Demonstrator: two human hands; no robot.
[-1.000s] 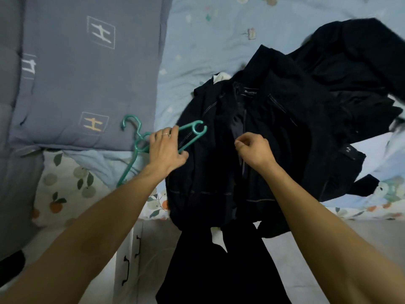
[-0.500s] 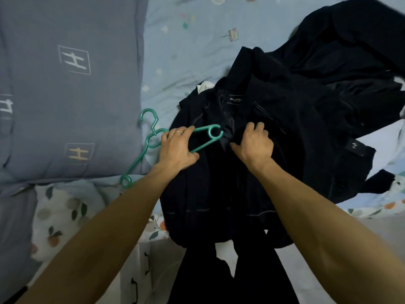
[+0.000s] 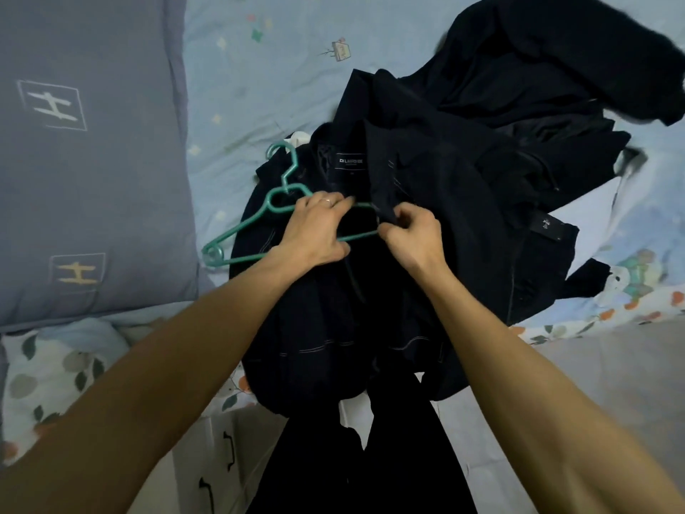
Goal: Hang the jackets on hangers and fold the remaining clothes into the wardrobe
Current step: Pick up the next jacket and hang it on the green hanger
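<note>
1. Since the earlier frame the teal hanger (image 3: 259, 224) has come fully onto the dark jacket (image 3: 333, 309); before, its hook lay off on the bedding, and now the hook points up toward the collar while your two hands have drawn close together at the jacket's front opening.

2. At far left, the grey-blue pillow (image 3: 89, 161) lies on the bed (image 3: 259, 68), clear of the work.

3. Your left hand (image 3: 315, 231) grips the hanger near its middle, fingers curled over the upper arm and bar. The hanger's long axis runs from lower left to upper right — its left end loop sticks out past the jacket's edge, and its right end is hidden under fabric by your right hand.

4. Your right hand (image 3: 411, 235) pinches the jacket's front edge just beside that hidden end. That is the relation to mind: the shoulder to be filled lies right of the hanger tip, so the right hand looks nearer for lifting cloth over it.

5. Further right, other dark clothes (image 3: 537, 105) are heaped on the bed — touching the jacket, not yet folded.

6. Below, the jacket's hem hangs over the bed's edge toward a white drawer unit (image 3: 222, 458) and pale floor.
</note>
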